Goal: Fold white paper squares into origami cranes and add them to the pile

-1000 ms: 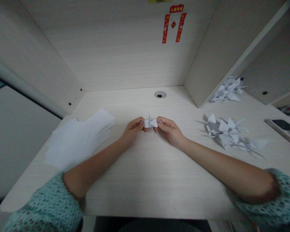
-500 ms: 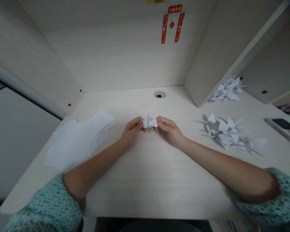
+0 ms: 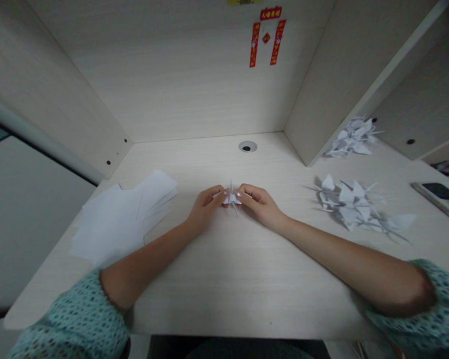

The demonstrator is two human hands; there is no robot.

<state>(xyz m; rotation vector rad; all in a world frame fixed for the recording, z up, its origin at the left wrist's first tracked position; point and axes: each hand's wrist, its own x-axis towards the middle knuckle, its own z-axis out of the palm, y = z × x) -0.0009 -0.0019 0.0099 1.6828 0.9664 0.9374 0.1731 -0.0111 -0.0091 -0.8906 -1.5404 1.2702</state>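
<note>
A small white folded paper crane [image 3: 232, 199] is pinched between my two hands over the middle of the desk. Its thin pointed ends stick out, one away from me and one toward me. My left hand [image 3: 208, 205] grips its left side, thumb on top. On the other side, my right hand [image 3: 261, 205] holds it with thumb and forefinger. The fingers cover most of the wings. Off to the left lies a spread stack of white paper sheets [image 3: 112, 219]. Several finished paper cranes [image 3: 353, 202] are heaped to the right of my right hand.
Another heap of paper cranes [image 3: 353, 137] sits farther back, beside the upright divider panel [image 3: 322, 99]. A phone-like flat device [image 3: 439, 194] lies at the right edge. A round cable hole [image 3: 247, 146] is set into the desk [image 3: 217, 289] near the back panel.
Both hands have come slightly closer together and a little nearer to me. Their fingers have shifted inward along the crane, now covering more of its wings.
</note>
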